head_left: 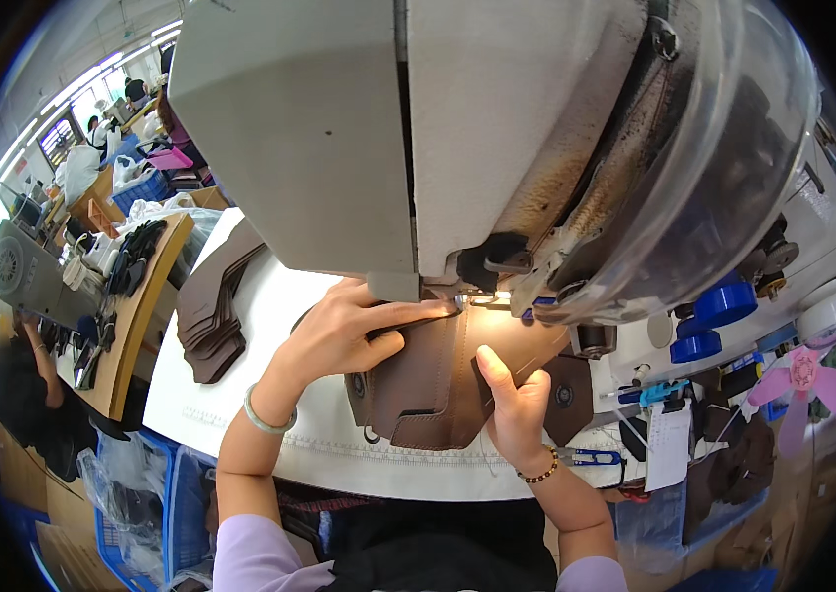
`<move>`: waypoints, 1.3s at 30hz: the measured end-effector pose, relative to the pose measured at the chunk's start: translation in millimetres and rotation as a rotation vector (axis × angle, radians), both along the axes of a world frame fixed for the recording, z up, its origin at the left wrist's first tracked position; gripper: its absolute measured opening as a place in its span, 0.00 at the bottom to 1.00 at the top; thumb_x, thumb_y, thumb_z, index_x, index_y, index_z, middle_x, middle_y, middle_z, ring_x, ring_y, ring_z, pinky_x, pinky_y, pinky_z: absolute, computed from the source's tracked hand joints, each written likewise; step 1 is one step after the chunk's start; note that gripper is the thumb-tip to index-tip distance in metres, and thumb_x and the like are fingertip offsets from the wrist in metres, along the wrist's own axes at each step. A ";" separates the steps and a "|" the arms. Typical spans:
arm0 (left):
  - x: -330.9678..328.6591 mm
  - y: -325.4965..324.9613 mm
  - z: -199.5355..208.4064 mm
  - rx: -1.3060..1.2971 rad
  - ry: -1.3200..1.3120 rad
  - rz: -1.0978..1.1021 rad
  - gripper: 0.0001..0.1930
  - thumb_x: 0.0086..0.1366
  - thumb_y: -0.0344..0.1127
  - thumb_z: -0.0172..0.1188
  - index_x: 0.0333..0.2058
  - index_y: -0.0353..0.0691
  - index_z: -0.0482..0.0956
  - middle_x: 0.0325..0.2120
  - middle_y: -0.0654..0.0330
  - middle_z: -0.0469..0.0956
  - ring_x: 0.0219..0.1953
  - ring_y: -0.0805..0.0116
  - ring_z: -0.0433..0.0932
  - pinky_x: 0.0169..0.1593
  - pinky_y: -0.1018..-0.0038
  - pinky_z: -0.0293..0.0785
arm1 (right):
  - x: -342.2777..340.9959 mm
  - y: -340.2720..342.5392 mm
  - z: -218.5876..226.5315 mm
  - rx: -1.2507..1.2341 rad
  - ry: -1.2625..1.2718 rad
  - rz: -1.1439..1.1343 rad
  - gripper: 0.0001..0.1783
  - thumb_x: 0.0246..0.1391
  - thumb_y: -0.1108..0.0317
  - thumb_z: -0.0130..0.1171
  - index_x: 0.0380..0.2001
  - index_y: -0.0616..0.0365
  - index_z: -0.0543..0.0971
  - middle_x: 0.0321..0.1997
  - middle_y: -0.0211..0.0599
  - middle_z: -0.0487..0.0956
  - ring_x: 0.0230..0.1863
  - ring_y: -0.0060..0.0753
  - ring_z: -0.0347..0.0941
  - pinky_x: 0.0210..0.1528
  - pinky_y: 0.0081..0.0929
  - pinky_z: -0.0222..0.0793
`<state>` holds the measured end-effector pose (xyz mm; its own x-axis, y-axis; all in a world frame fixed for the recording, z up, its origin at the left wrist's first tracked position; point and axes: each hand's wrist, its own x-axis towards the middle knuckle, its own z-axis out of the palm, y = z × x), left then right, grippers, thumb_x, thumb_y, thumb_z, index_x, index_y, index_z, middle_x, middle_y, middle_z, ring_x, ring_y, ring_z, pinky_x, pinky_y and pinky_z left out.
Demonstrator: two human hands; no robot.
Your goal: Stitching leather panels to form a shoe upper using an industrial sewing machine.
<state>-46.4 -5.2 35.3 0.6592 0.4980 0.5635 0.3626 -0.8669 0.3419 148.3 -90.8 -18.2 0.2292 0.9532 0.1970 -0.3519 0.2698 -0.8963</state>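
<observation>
A stitched brown leather piece (423, 390) lies on the white bed of a sewing machine (329, 128), its upper edge under the lit needle area. My left hand (337, 331) rests on its upper left, index finger stretched toward the presser foot (459, 302) and thumb apart. At the right side of the leather, my right hand (517, 409) grips it with the thumb on top; some of its fingers are hidden. Dark round fittings show on the leather's flaps at both sides. The needle tip itself is too small to make out.
A stack of brown leather pieces (213, 321) lies left on the white table (176, 395). Blue-handled thread snips (591, 457) lie right of my right hand. Blue spools (724, 304) and a pink fan (801, 380) stand farther right. A blue crate (184, 513) sits below left; a person's arm (46, 365) shows beyond.
</observation>
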 end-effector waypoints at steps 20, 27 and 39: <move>1.3 3.9 -4.0 0.047 -0.059 -0.025 0.27 0.41 0.24 0.58 0.45 0.47 0.82 0.39 0.57 0.81 0.36 0.56 0.77 0.45 0.64 0.74 | -3.5 2.9 -6.5 0.033 0.127 0.030 0.11 0.60 0.68 0.56 0.34 0.67 0.80 0.29 0.23 0.77 0.29 0.08 0.66 0.31 0.10 0.61; 1.5 4.6 -5.2 0.038 -0.048 -0.011 0.27 0.42 0.24 0.58 0.45 0.48 0.82 0.40 0.57 0.81 0.37 0.57 0.77 0.46 0.65 0.73 | -1.6 3.0 -8.3 0.050 0.085 0.046 0.12 0.60 0.68 0.56 0.37 0.67 0.79 0.33 0.25 0.78 0.32 0.09 0.68 0.35 0.10 0.63; 1.4 -0.9 -2.0 0.009 -0.031 0.019 0.26 0.44 0.23 0.58 0.46 0.50 0.82 0.40 0.59 0.81 0.40 0.59 0.78 0.51 0.65 0.71 | -5.7 3.0 -9.8 0.031 0.152 0.039 0.07 0.59 0.70 0.56 0.32 0.62 0.79 0.29 0.19 0.74 0.29 0.07 0.63 0.31 0.10 0.58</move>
